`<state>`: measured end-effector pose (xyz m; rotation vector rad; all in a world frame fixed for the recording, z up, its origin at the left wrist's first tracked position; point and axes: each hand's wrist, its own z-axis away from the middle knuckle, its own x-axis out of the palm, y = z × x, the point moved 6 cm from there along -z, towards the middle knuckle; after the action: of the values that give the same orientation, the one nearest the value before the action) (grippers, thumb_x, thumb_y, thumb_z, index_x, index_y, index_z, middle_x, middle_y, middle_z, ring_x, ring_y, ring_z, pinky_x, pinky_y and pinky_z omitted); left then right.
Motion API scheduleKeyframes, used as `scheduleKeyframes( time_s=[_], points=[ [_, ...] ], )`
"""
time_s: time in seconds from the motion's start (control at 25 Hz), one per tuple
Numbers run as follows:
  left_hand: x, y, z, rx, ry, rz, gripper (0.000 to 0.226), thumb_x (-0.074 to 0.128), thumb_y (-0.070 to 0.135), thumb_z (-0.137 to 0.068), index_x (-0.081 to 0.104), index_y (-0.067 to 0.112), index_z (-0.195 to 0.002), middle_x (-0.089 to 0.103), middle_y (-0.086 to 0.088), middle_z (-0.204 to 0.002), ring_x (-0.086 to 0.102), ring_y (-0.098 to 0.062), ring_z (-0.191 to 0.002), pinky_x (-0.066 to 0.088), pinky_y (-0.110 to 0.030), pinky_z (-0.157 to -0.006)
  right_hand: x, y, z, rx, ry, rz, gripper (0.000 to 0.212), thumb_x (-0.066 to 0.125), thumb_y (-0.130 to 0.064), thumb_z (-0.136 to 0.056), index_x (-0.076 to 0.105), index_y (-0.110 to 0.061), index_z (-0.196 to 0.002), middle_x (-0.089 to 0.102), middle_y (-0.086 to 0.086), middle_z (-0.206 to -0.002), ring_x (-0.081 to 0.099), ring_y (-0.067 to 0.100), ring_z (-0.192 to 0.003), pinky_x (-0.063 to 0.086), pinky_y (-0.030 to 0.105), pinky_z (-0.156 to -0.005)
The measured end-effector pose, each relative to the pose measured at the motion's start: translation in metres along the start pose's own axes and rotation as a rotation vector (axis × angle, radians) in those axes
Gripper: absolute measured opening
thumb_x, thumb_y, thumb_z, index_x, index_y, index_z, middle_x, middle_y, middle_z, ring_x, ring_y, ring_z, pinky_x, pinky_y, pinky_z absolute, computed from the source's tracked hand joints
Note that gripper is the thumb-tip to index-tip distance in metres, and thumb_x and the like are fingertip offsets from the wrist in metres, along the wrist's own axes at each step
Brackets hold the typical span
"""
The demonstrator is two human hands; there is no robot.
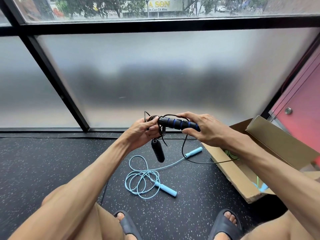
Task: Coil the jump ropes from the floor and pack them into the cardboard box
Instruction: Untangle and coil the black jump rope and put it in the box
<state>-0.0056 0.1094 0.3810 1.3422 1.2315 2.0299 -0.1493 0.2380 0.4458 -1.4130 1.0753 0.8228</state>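
I hold a black jump rope in front of me above the floor. My right hand (206, 129) grips its black-and-blue foam handle (178, 124), held level. My left hand (142, 132) pinches the coiled black cord (156, 119) beside that handle. The rope's second black handle (158, 152) dangles below my left hand, and a loose strand trails down into the cardboard box (233, 177) at the right. A light blue jump rope (143, 182) lies loosely looped on the floor between my arms. Green and blue rope pieces show inside the box.
The open cardboard box lies on its side on the dark speckled rubber floor (52, 161), with one flap (277, 139) standing up. A frosted glass wall with black frames rises just ahead. My sandalled feet (128, 224) are at the bottom edge.
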Motion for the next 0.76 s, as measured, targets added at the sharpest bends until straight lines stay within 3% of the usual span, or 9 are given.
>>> scheduleKeyframes(
  time_s=[0.12, 0.24, 0.32, 0.44, 0.76],
  points=[
    [-0.001, -0.001, -0.001, -0.008, -0.005, -0.014, 0.017, 0.049, 0.014, -0.100, 0.057, 0.013, -0.085, 0.036, 0.003, -0.059, 0.024, -0.006, -0.050, 0.020, -0.019, -0.053, 0.000, -0.003, 0.002, 0.007, -0.034, -0.029, 0.066, 0.062, -0.039, -0.093, 0.028, -0.040, -0.150, 0.065, 0.003, -0.107, 0.062, 0.024, -0.092, 0.044, 0.034, -0.081],
    [0.000, 0.002, -0.003, 0.014, -0.068, -0.165, 0.010, 0.051, 0.012, -0.100, 0.057, 0.008, -0.093, 0.035, 0.003, -0.059, 0.018, -0.010, -0.052, 0.019, -0.022, -0.051, 0.004, -0.008, 0.004, 0.033, -0.116, -0.076, 0.087, 0.066, -0.032, -0.089, 0.009, -0.050, -0.152, 0.057, 0.000, -0.071, 0.057, 0.014, -0.057, 0.049, 0.024, -0.062],
    [0.002, 0.002, -0.003, 0.010, -0.099, -0.268, 0.007, 0.053, 0.011, -0.099, 0.058, 0.007, -0.096, 0.036, 0.002, -0.061, 0.018, -0.011, -0.054, 0.017, -0.025, -0.054, 0.014, -0.015, 0.006, 0.016, -0.179, -0.080, 0.093, 0.067, -0.026, -0.085, 0.006, -0.052, -0.151, 0.050, 0.000, -0.061, 0.050, 0.014, -0.047, 0.046, 0.024, -0.052],
    [0.008, 0.000, 0.000, 0.005, -0.140, -0.385, 0.006, 0.055, 0.010, -0.098, 0.053, 0.004, -0.100, 0.033, 0.000, -0.062, 0.018, -0.014, -0.056, 0.016, -0.029, -0.055, 0.030, -0.022, 0.008, -0.013, -0.250, -0.124, 0.089, 0.067, -0.020, -0.082, 0.015, -0.049, -0.148, 0.057, 0.005, -0.065, 0.058, 0.018, -0.049, 0.053, 0.031, -0.050],
    [0.006, -0.006, -0.004, 0.006, -0.045, -0.504, 0.024, 0.062, 0.019, -0.096, 0.049, 0.016, -0.076, 0.031, 0.001, -0.058, 0.024, -0.013, -0.053, 0.019, -0.030, -0.055, 0.047, -0.013, 0.006, 0.042, -0.252, -0.327, 0.068, 0.070, -0.021, -0.083, 0.028, -0.042, -0.132, 0.066, 0.014, -0.075, 0.065, 0.030, -0.062, 0.059, 0.043, -0.059]
  ],
)
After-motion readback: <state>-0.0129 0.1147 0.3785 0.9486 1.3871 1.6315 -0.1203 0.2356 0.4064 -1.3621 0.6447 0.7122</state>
